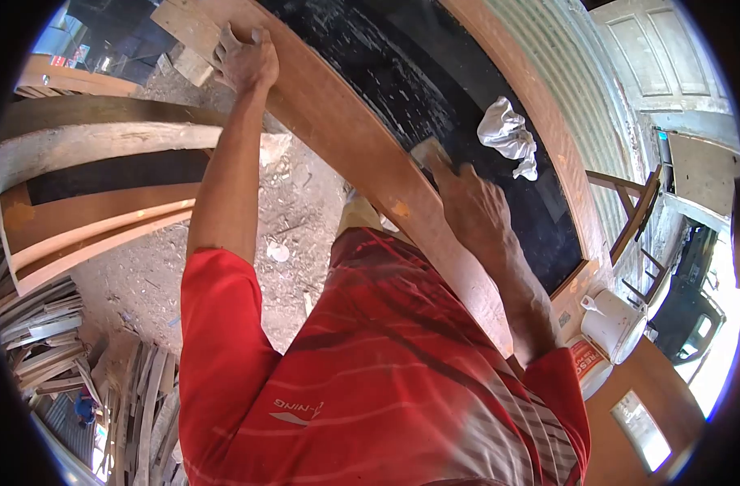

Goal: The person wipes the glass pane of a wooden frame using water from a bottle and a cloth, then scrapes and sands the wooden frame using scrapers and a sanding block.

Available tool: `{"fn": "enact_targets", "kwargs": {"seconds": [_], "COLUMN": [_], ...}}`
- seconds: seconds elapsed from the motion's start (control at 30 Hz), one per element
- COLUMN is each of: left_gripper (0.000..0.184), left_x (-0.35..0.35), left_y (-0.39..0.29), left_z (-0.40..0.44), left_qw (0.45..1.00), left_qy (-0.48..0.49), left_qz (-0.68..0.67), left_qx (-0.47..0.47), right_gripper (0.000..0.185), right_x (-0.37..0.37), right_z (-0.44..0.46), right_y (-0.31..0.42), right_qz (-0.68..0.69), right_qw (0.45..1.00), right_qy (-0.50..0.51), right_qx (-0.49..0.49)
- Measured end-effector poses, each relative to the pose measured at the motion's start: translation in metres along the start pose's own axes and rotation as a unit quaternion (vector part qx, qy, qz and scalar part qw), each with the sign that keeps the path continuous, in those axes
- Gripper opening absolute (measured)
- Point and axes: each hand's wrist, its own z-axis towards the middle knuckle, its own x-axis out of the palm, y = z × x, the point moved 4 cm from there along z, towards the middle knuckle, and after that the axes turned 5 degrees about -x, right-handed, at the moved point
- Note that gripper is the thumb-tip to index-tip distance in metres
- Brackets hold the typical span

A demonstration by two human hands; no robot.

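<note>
Largest item: a long reddish-brown wooden frame (338, 117) with a black, whitish-streaked inset panel (370, 57), lying across the area in front of the person. Judged heavy and stiff, awkward by its length; the flat panel may be slippery and looks easier to scratch than the rails. Sound holding points would be the outer edges of the two long rails, one hand well apart from the other.

The left hand (247, 63) is partly curled, its fingers bent against the near rail towards the far left end; whether it grips or only presses cannot be told. The right hand (475, 202) is closed round a small, pale brown block (428, 152), at the rail's inner edge. The block appears light and rigid, best taken by its sides.

Smallest but for the block: a crumpled white cloth (503, 134) on the black panel, soft and limp, liftable by any fold.

Not verifiable: what bears the frame; its upper end, cut off by the view; the block's underside and material, covered by the fingers; the right thumb's exact placement.
</note>
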Motion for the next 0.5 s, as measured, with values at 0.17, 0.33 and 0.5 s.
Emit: {"fn": "enact_targets", "kwargs": {"seconds": [0.17,0.33,0.5], "left_gripper": [0.082,0.082,0.082], "left_x": [0.001,0.005,0.005], "left_y": [0.007,0.008,0.007], "left_z": [-0.003,-0.001,0.001], "left_qw": [1.0,1.0,1.0], "left_qy": [0.002,0.001,-0.003], "left_qz": [-0.008,-0.016,-0.006], "left_qx": [0.009,-0.003,0.01], "right_gripper": [0.051,0.041,0.037], "right_x": [-0.002,-0.015,-0.019], "right_z": [0.033,0.024,0.027], "right_y": [0.0,0.004,0.004], "right_qz": [-0.035,-0.051,-0.082], "right_qw": [0.998,0.998,0.994], "right_qy": [-0.018,0.006,-0.03], "right_qx": [-0.045,-0.036,-0.071]}}
